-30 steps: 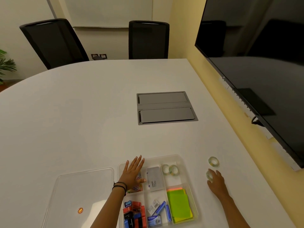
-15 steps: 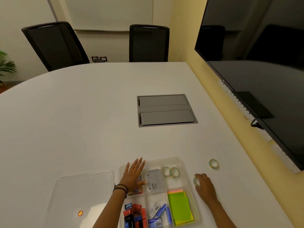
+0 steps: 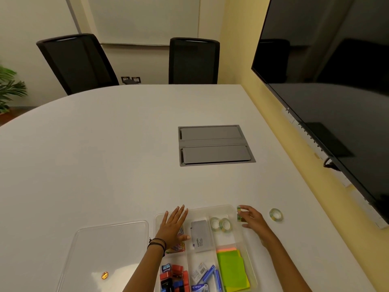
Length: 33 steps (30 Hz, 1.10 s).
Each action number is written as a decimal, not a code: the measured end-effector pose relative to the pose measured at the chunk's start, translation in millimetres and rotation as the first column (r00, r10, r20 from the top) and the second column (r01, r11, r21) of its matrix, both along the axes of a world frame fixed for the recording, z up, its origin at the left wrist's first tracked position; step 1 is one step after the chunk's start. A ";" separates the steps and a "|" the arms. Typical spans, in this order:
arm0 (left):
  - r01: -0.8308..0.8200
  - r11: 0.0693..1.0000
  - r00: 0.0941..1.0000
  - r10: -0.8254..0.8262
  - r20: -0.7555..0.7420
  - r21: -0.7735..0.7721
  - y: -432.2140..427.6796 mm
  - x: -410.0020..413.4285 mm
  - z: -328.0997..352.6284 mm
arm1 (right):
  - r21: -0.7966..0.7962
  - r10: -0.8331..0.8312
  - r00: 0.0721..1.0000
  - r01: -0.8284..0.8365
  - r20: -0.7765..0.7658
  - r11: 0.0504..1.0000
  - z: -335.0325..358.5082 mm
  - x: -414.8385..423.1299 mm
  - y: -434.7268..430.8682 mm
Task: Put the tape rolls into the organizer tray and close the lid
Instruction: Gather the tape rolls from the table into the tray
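Note:
A clear organizer tray (image 3: 212, 208) lies at the table's near edge, divided into compartments. Two tape rolls (image 3: 220, 224) lie in its far right compartment. My right hand (image 3: 251, 218) holds a third tape roll (image 3: 239, 214) on edge at the tray's far right corner, just above the rim. One more tape roll (image 3: 276, 214) lies flat on the table to the right of the tray. My left hand (image 3: 173, 226) rests flat with fingers spread on the tray's far left compartment. The clear lid (image 3: 109, 249) lies flat on the table, left of the tray.
Other compartments hold a grey card box (image 3: 200, 236), neon sticky notes (image 3: 231, 270), staple boxes and red and blue sharpeners (image 3: 174, 277). A grey cable hatch (image 3: 215, 145) sits mid-table. A large dark screen (image 3: 328, 81) hangs on the right wall. Two black chairs stand beyond the table.
My right hand picked up a tape roll from the table right of the tray and carried it left and forward to the tray's far right corner. My left hand stayed put.

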<state>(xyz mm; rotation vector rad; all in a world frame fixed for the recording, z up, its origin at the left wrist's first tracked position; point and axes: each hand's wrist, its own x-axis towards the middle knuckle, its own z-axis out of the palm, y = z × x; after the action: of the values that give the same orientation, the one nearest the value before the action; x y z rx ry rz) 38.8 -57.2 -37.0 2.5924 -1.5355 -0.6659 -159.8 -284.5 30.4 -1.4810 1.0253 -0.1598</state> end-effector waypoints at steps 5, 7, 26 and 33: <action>-0.001 1.000 1.000 0.001 0.011 -0.006 0.6 -0.2 1.4 | 0.048 0.239 0.969 -0.236 -0.064 0.971 1.3 13.1 18.5; -0.003 1.000 1.000 0.003 0.013 -0.011 0.1 -0.4 2.5 | 0.049 0.313 0.941 -0.310 -0.131 0.950 -5.0 17.6 26.6; 0.010 1.000 0.999 -0.009 0.035 -0.012 -1.3 -0.3 -0.2 | -0.230 0.441 0.774 -0.580 -0.455 0.781 -50.8 22.1 48.6; -0.001 1.000 0.999 0.000 0.037 0.007 -1.7 -0.7 -1.0 | -0.144 0.481 0.779 -0.572 -0.402 0.807 -43.1 20.9 35.5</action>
<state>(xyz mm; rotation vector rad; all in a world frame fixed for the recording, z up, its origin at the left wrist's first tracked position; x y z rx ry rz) 38.1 -58.9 -38.0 2.6251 -1.5456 -0.6275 -138.9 -249.0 -12.6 -2.0401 0.8332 0.4095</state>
